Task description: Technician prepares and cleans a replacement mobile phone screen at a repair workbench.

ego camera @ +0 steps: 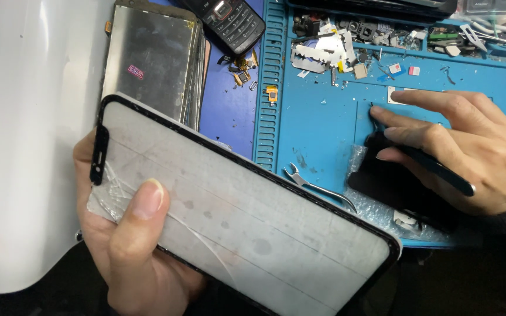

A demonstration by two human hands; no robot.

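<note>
Left hand [121, 246]: thumb pressed flat on the face of a black-rimmed phone glass panel [247, 216], remaining fingers wrapped behind it, so the panel is pinched along its short end at 9 o'clock. The panel lies tilted, running from 10 o'clock down to 4 o'clock across the lower half of the view; cracks show near the thumb. Right hand [464, 146]: fingers spread loosely, fingertips resting on the blue work mat [317, 123], with a slim dark tool [440, 169] held under the palm; how firmly it is gripped cannot be told. Directly below that hand, at 6 o'clock from it, sits a dark flat piece on clear bubble wrap [376, 213]. Metal tweezers [317, 187] lie on the mat just beside the panel's upper edge. At 12 o'clock from the left hand, a stack of metal-backed screens [153, 64] rests on the surface, with a black keypad phone [232, 23] just beyond. Razor blades [311, 58] and small parts litter the mat's far trays.
</note>
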